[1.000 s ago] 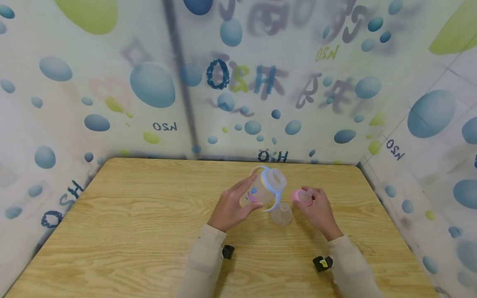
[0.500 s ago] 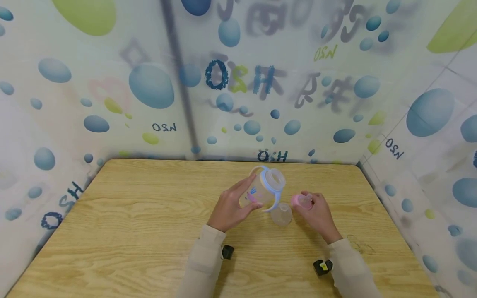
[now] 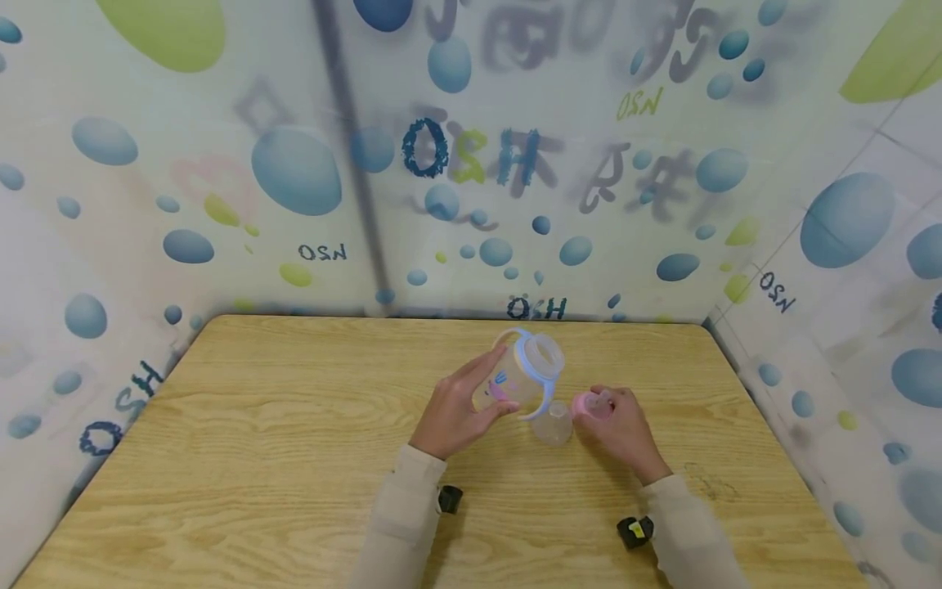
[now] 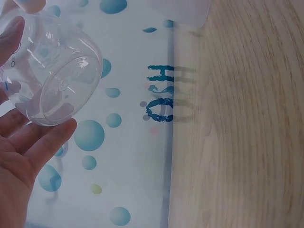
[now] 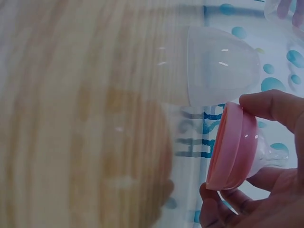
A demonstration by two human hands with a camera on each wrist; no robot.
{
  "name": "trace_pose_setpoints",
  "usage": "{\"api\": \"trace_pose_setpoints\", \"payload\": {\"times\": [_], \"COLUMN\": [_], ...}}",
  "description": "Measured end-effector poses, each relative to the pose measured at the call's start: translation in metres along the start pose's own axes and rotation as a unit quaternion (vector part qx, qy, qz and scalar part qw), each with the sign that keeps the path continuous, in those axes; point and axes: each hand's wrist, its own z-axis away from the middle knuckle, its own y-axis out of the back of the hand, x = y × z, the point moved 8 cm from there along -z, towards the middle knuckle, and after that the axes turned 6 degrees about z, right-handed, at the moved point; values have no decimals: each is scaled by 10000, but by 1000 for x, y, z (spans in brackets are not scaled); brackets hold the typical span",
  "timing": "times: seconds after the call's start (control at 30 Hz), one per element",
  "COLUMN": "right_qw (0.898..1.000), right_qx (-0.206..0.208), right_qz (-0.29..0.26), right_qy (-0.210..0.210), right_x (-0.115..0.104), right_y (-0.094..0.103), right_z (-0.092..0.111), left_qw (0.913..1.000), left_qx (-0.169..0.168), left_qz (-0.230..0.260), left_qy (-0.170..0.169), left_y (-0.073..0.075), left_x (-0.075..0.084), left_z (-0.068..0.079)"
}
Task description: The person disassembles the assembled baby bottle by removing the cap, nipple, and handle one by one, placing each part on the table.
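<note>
My left hand (image 3: 464, 406) grips a clear baby bottle (image 3: 518, 372) round its body, in the air above the table. The bottle has blue handles and a printed pattern; its uncapped mouth tilts up and to the right. In the left wrist view, the bottle's transparent base (image 4: 71, 90) faces the camera. My right hand (image 3: 621, 429) pinches a pink bottle collar with a clear teat (image 5: 235, 147) between thumb and fingers, its wide side down. Whether the collar touches the table cannot be told. Beside it a translucent dome cap (image 5: 213, 66) stands on the table, between both hands.
A wood-grain table (image 3: 294, 442) spans the area under both hands. Patterned walls (image 3: 456, 229) with blue and green spots rise behind it and at both sides. A black wrist camera (image 3: 635, 532) sits at the right sleeve, another (image 3: 450, 499) at the left.
My right hand has moved down and slightly left with the pink collar and teat, closer to the table and the cap. The left hand and bottle stay almost still.
</note>
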Motion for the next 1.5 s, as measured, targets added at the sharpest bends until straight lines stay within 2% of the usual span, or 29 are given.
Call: {"api": "trace_pose_setpoints", "payload": {"times": [0.3, 0.67, 0.97, 1.5], "right_qw": [9999, 9990, 9991, 9938], "right_qx": [-5, -262, -290, -291], "right_qz": [94, 356, 285, 953], "right_qy": [90, 79, 143, 489], "right_x": [-3, 2, 2, -4], "right_y": [-1, -8, -10, -15], "right_z": [2, 1, 1, -1], "left_qw": [10000, 10000, 10000, 10000], "left_qx": [-17, 18, -28, 31], "left_qz": [-5, -15, -15, -6], "left_qy": [-24, -48, 36, -38], "left_y": [-1, 0, 0, 2], "left_x": [1, 2, 0, 1], "left_z": [0, 0, 0, 0]}}
